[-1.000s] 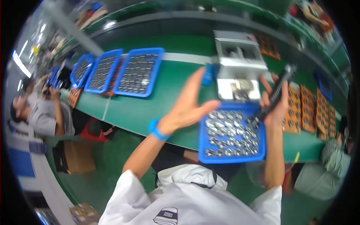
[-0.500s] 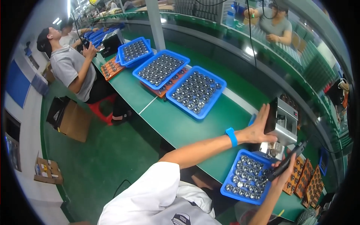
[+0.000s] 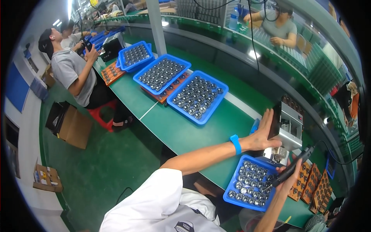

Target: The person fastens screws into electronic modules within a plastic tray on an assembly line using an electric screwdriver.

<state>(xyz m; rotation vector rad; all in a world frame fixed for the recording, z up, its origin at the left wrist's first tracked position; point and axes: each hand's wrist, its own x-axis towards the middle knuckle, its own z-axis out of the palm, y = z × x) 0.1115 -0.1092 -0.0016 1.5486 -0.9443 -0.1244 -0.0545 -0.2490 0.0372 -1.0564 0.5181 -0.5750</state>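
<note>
My left hand (image 3: 264, 133) lies with fingers stretched against the dark side of a silver and black box-shaped machine (image 3: 292, 133), its thumb reaching toward the front. A blue band circles that wrist. In my right hand (image 3: 292, 178) is a black electric screwdriver (image 3: 305, 155), its cord leading off to the right. The screwdriver's tip points down at a blue tray (image 3: 233, 178) that sits before the machine. Rows of shiny round metal parts (image 3: 251, 174) fill much of this tray. The tip is over the parts at its right side; whether it touches one I cannot tell.
Blue trays of similar parts (image 3: 197, 96) stand along the green bench (image 3: 166, 123) to the left, one resting on an orange rack. Orange racks (image 3: 299, 181) lie at right. A co-worker (image 3: 73, 65) sits at far left; another person (image 3: 280, 29) works across the bench.
The whole view has shifted slightly, moving the bench things a little left. My left hand stays against the machine, and the screwdriver remains in my right hand above the tray.
</note>
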